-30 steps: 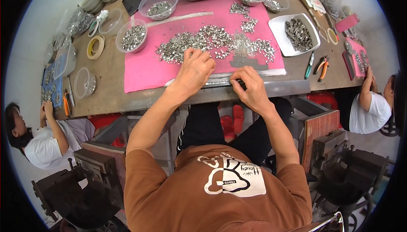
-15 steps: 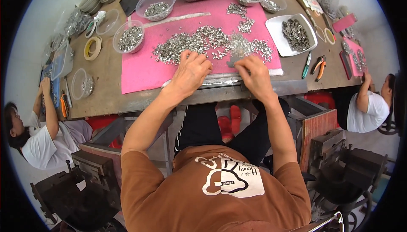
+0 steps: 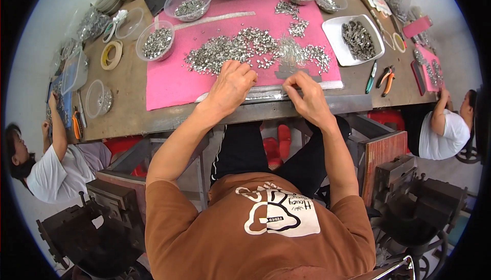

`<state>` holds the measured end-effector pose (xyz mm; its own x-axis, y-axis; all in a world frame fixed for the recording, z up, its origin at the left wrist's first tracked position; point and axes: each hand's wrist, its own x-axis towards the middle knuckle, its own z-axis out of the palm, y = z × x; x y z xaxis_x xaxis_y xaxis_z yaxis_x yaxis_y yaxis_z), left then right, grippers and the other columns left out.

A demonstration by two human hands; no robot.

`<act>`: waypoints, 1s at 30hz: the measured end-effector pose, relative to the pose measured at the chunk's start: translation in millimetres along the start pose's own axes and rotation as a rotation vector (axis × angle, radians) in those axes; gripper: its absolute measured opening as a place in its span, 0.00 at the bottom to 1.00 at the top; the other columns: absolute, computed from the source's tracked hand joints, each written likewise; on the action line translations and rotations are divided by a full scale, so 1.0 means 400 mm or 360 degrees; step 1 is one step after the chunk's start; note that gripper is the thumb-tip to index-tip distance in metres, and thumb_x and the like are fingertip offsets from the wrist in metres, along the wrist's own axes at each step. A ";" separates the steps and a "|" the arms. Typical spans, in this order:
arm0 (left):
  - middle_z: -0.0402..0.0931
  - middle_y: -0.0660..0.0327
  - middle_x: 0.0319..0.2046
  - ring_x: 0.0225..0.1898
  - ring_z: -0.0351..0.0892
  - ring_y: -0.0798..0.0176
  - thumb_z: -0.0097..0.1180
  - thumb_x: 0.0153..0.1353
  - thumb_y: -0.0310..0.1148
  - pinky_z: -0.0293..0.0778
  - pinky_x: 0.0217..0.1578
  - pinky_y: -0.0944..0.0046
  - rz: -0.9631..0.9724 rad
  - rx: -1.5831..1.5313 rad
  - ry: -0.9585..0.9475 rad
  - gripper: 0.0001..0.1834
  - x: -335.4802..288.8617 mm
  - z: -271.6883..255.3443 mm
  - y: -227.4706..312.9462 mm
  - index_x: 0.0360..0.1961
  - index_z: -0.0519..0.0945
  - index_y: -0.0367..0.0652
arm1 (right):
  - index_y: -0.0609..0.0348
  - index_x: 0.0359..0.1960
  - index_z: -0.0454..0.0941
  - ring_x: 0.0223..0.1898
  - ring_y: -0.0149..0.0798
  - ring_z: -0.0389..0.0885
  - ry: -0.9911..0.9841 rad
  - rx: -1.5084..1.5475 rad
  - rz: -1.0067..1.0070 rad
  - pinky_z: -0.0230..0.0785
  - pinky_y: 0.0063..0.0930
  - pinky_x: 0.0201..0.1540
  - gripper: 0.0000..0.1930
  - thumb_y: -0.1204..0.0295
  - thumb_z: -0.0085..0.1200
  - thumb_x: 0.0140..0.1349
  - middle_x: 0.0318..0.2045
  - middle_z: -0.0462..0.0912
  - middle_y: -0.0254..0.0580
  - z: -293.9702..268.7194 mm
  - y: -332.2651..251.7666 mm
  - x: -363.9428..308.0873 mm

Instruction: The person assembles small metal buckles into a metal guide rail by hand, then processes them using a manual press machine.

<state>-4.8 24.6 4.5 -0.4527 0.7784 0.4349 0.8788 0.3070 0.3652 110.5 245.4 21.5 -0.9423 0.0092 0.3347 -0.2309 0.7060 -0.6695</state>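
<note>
Both hands, left hand [image 3: 232, 83] and right hand [image 3: 303, 91], rest curled, fingertips pinching a thin stiff metal strip [image 3: 263, 95] beside light, slippery-looking small metal pieces [image 3: 240, 49], best pinched singly.

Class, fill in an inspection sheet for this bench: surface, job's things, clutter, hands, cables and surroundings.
Surface: brown workbench under a pink mat.
Job's things: heap of small silver metal parts; long metal strip at the mat's near edge.
Clutter: clear bowls of parts, white tray, tape roll, pliers.
Hands: left hand and right hand both rest on the strip; grip unclear.
Cables: nothing seen.
Surroundings: seated co-workers at both ends; dark press machines below.
</note>
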 end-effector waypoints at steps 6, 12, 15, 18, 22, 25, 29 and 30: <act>0.77 0.57 0.33 0.40 0.75 0.51 0.62 0.60 0.25 0.69 0.48 0.52 -0.0068 -0.0121 0.0081 0.04 -0.001 0.004 0.007 0.37 0.80 0.41 | 0.66 0.34 0.75 0.38 0.49 0.77 0.0059 0.0153 -0.0133 0.70 0.39 0.42 0.05 0.84 0.59 0.60 0.34 0.78 0.47 0.001 -0.004 -0.030; 0.77 0.55 0.31 0.36 0.78 0.52 0.57 0.65 0.22 0.74 0.40 0.57 -0.0398 -0.0474 0.0225 0.03 -0.044 -0.016 0.051 0.39 0.78 0.36 | 0.66 0.34 0.75 0.38 0.49 0.77 0.0081 0.0112 -0.0201 0.70 0.39 0.42 0.05 0.84 0.60 0.59 0.34 0.78 0.46 0.007 -0.002 -0.031; 0.79 0.55 0.32 0.35 0.80 0.57 0.56 0.68 0.22 0.75 0.38 0.61 -0.0616 -0.0667 0.0320 0.03 -0.078 -0.010 0.072 0.40 0.77 0.35 | 0.66 0.34 0.75 0.38 0.49 0.77 0.0079 0.0090 -0.0221 0.70 0.40 0.42 0.05 0.84 0.59 0.59 0.34 0.78 0.46 0.010 -0.004 -0.033; 0.81 0.55 0.35 0.36 0.81 0.58 0.55 0.69 0.23 0.76 0.39 0.61 -0.0736 -0.0706 0.0269 0.03 -0.100 -0.015 0.085 0.41 0.77 0.34 | 0.65 0.34 0.75 0.40 0.48 0.79 0.0079 0.0013 -0.0242 0.71 0.38 0.45 0.06 0.84 0.60 0.59 0.36 0.80 0.45 0.014 -0.010 -0.038; 0.79 0.54 0.35 0.36 0.79 0.54 0.57 0.66 0.21 0.74 0.40 0.58 -0.0634 -0.0734 0.0324 0.03 -0.106 -0.007 0.094 0.40 0.77 0.35 | 0.62 0.35 0.78 0.39 0.48 0.79 0.0175 -0.0398 -0.0479 0.71 0.39 0.44 0.08 0.83 0.63 0.55 0.37 0.81 0.43 0.021 -0.028 -0.052; 0.77 0.53 0.33 0.36 0.77 0.50 0.58 0.63 0.20 0.72 0.39 0.55 -0.0489 -0.0712 0.0406 0.04 -0.102 -0.002 0.095 0.39 0.77 0.35 | 0.61 0.38 0.80 0.41 0.47 0.80 0.0214 -0.0463 -0.0527 0.70 0.39 0.46 0.10 0.82 0.64 0.55 0.38 0.82 0.42 0.020 -0.019 -0.056; 0.77 0.53 0.35 0.37 0.77 0.48 0.59 0.60 0.19 0.73 0.40 0.53 -0.0402 -0.0604 0.0414 0.06 -0.105 0.006 0.088 0.38 0.77 0.35 | 0.61 0.42 0.83 0.42 0.47 0.81 0.0253 -0.0137 -0.0288 0.70 0.37 0.47 0.11 0.80 0.64 0.57 0.40 0.83 0.43 0.026 -0.002 -0.063; 0.77 0.53 0.35 0.37 0.77 0.48 0.59 0.60 0.19 0.73 0.40 0.53 -0.0402 -0.0602 0.0414 0.06 -0.104 0.005 0.088 0.38 0.77 0.35 | 0.61 0.42 0.83 0.42 0.47 0.81 0.0254 -0.0136 -0.0289 0.70 0.37 0.47 0.11 0.80 0.64 0.57 0.40 0.83 0.43 0.027 0.000 -0.064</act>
<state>45.4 4.2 -2.4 -0.7082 0.5290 0.4676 0.6434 0.2109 0.7359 131.9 237.4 5.6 -0.8355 -0.0165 0.5493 -0.3653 0.7634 -0.5326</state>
